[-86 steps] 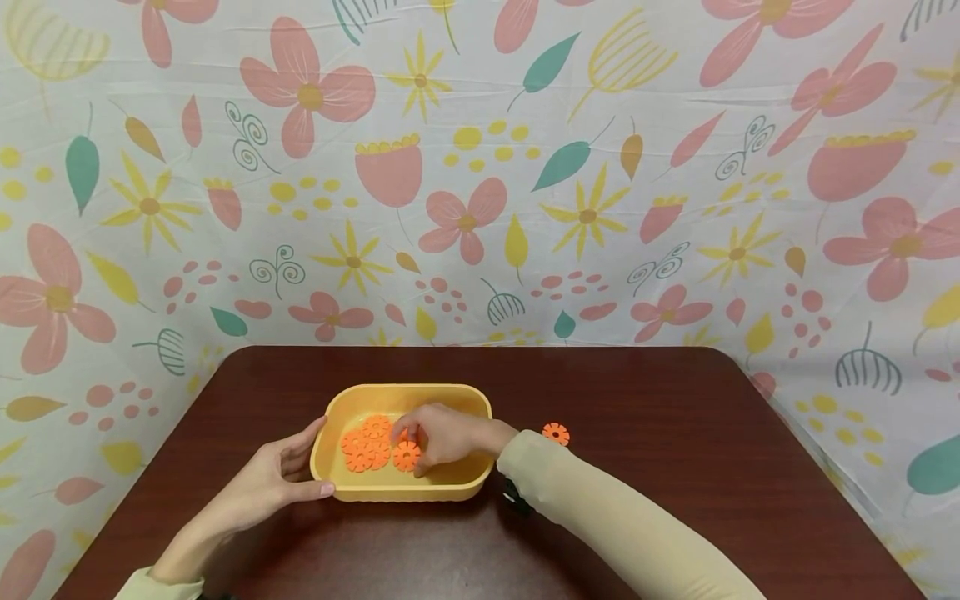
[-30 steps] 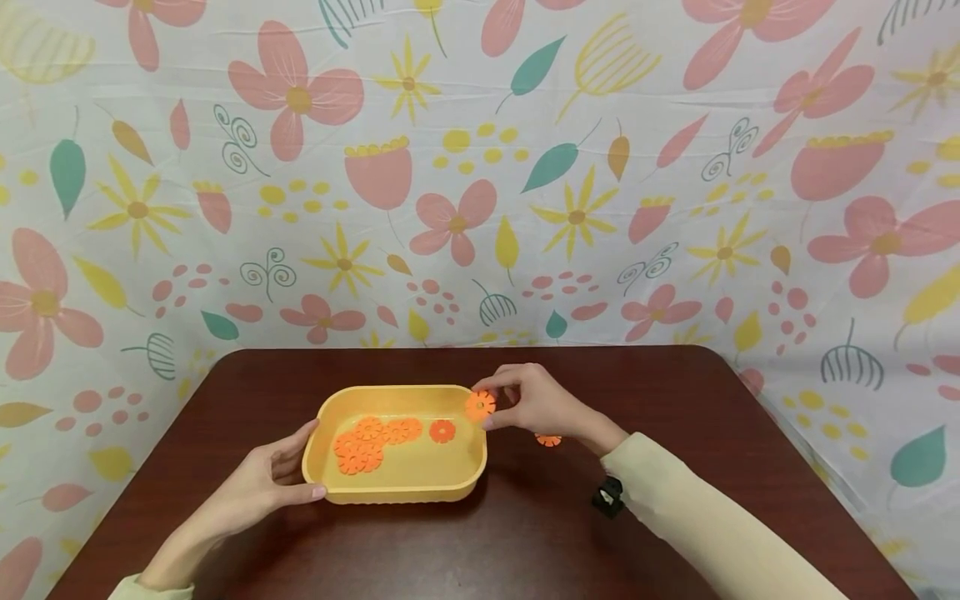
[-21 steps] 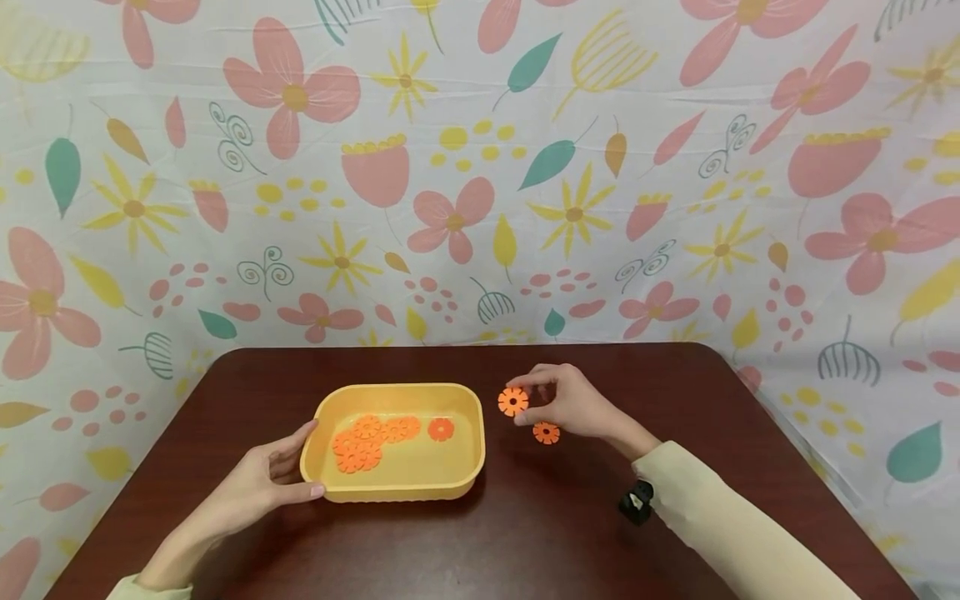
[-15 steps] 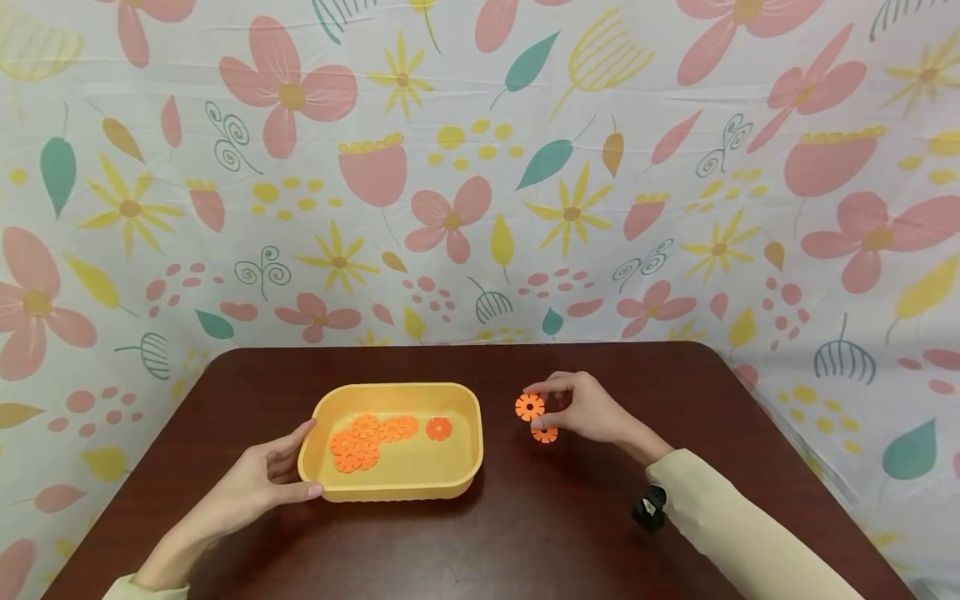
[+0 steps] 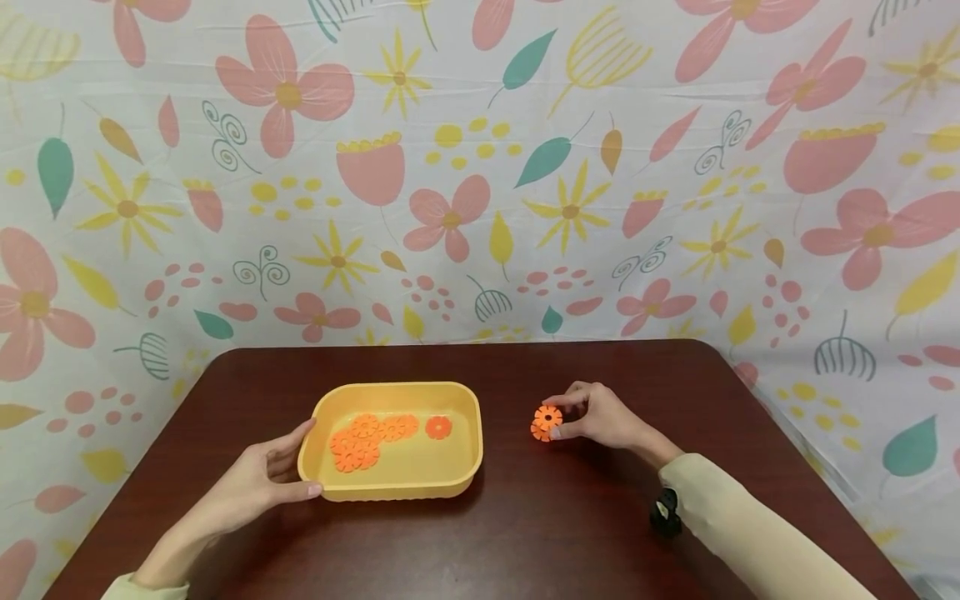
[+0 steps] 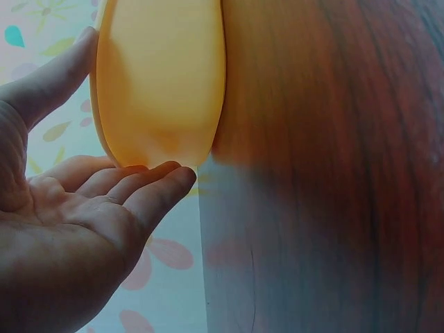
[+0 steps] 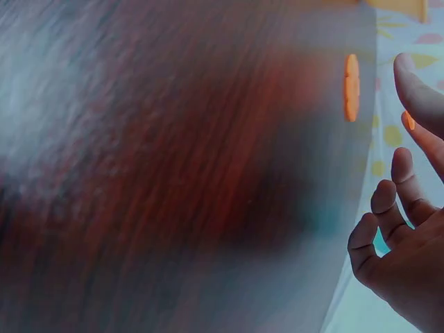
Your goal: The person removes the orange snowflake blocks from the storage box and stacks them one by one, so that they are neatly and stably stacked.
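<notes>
My left hand holds the left end of a yellow plastic basin. In the left wrist view its thumb and fingers touch the basin's outside. Several orange slotted snowflake discs lie overlapping in the basin's left part, and a redder one lies apart near its back right. To the right of the basin, my right hand pinches an orange snowflake disc between thumb and forefinger. Another orange disc on the table is partly hidden behind the held one.
The dark brown wooden table has rounded back corners. Behind it hangs a pale cloth printed with flowers and leaves. A small black device is worn at my right wrist.
My right hand has come out of the basin carrying one disc and moved right, to the disc on the table. My left hand stays on the basin.
</notes>
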`<state>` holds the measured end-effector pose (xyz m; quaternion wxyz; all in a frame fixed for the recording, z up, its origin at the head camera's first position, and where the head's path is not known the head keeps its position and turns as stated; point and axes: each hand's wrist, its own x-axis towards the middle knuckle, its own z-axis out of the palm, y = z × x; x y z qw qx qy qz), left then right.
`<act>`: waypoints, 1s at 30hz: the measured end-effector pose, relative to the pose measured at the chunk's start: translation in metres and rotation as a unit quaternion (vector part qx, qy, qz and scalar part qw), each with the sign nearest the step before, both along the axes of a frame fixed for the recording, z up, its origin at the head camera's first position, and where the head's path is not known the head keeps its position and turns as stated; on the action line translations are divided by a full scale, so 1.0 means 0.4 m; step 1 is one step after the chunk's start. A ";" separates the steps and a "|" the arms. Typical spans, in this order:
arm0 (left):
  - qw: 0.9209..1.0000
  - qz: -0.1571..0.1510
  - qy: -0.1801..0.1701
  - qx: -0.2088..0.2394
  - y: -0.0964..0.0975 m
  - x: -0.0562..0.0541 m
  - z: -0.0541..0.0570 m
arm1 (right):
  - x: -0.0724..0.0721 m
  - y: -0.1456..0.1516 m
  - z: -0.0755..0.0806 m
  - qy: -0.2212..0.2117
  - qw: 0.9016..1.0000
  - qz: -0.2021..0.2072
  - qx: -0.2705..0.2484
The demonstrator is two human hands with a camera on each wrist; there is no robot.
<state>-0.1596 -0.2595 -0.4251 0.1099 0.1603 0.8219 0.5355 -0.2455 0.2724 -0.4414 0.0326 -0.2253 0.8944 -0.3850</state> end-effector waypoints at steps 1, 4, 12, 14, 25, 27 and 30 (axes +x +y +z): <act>1.000 -0.003 0.001 0.000 -0.001 0.000 0.000 | 0.000 0.001 -0.001 -0.002 1.000 -0.001 0.001; 1.000 0.002 -0.002 -0.001 -0.001 0.000 0.000 | -0.002 0.004 -0.007 -0.007 1.000 -0.003 0.003; 1.000 -0.006 0.008 0.006 -0.001 -0.004 0.001 | 0.002 0.010 -0.017 -0.012 1.000 0.004 -0.004; 1.000 -0.006 0.008 0.006 -0.001 -0.004 0.000 | 0.002 0.010 -0.020 -0.014 1.000 0.003 -0.006; 1.000 0.003 -0.006 0.007 0.000 -0.003 -0.001 | -0.001 0.003 -0.033 -0.005 1.000 0.010 0.014; 1.000 0.003 -0.006 0.007 0.000 -0.002 -0.002 | -0.003 0.002 -0.034 -0.005 1.000 0.012 0.017; 1.000 0.006 -0.008 0.006 0.001 -0.001 -0.003 | -0.003 -0.001 -0.033 -0.009 1.000 0.012 0.022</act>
